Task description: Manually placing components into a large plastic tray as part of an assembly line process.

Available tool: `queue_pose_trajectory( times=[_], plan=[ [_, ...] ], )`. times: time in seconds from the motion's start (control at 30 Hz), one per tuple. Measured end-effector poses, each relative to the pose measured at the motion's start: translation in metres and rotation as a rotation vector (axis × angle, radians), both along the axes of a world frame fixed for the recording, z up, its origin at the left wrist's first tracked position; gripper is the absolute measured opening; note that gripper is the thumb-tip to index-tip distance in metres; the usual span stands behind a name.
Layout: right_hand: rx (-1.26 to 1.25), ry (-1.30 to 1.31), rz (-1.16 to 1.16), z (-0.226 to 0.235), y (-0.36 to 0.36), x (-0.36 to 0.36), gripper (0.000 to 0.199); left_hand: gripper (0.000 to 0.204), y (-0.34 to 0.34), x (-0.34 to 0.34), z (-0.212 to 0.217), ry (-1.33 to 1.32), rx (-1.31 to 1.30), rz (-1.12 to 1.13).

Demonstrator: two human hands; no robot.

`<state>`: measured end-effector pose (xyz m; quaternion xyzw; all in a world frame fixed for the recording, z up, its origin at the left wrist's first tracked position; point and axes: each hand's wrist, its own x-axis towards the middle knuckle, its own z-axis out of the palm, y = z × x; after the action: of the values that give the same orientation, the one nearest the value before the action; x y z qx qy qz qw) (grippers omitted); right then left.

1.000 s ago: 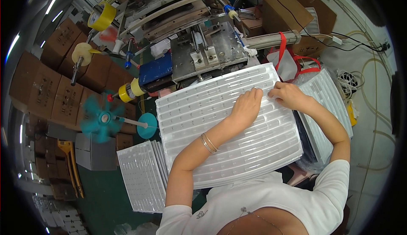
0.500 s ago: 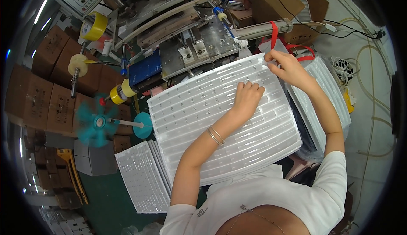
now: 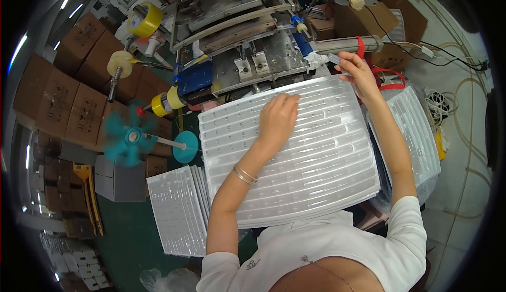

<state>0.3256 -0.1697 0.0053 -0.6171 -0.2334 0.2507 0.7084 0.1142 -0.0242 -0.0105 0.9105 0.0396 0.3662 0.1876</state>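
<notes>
Translucent material forms the small piece (image 3: pixel 333 58), gripped near one end between thumb and fingers of the right hand (image 3: pixel 358 74), beyond the far right corner of the ribbed white tray (image 3: pixel 295 189). The left hand (image 3: pixel 278 119) is palm down over the tray's far rows, fingers bent; whether it grips anything cannot be told. Expect the piece to be light, stiff and slippery: pinch lightly by its sides. The tray is probably thin and flexible; support opposite edges.

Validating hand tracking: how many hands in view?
2: left hand over the white tray; right hand near its far right corner, pinching a clear piece. No others show.
</notes>
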Motion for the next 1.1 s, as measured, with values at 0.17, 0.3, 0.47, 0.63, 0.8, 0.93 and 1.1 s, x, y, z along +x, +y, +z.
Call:
queue_pose_trajectory(
  times=[0.17,0.3,0.47,0.63,0.8,0.93,1.1],
  plan=[
    [-0.026,-0.078,0.058,-0.006,0.016,-0.011,0.033,0.016,0.034,-0.024,-0.007,0.084,-0.169,0.376],
    [-0.048,-0.323,0.152,0.004,0.038,-0.031,0.032,0.018,0.050,-0.020,0.007,0.049,-0.049,0.549],
    [-0.035,-0.702,0.107,0.022,0.056,-0.049,0.024,0.029,0.074,0.000,0.022,-0.055,0.061,0.673],
    [-0.090,-0.997,-0.037,0.026,0.085,-0.055,0.022,0.036,0.110,0.039,0.035,-0.127,0.379,0.721],
    [-0.006,-1.148,-0.135,0.031,0.130,-0.057,0.020,0.031,0.106,0.035,0.043,-0.055,0.235,0.498],
    [-0.160,-1.450,-0.224,0.028,0.167,-0.052,0.019,0.030,0.084,0.004,0.045,-0.084,0.099,0.421],
    [-0.266,-1.421,-0.240,0.029,0.179,-0.046,0.022,0.030,0.070,-0.021,0.037,-0.063,0.055,0.345]
  ],
)
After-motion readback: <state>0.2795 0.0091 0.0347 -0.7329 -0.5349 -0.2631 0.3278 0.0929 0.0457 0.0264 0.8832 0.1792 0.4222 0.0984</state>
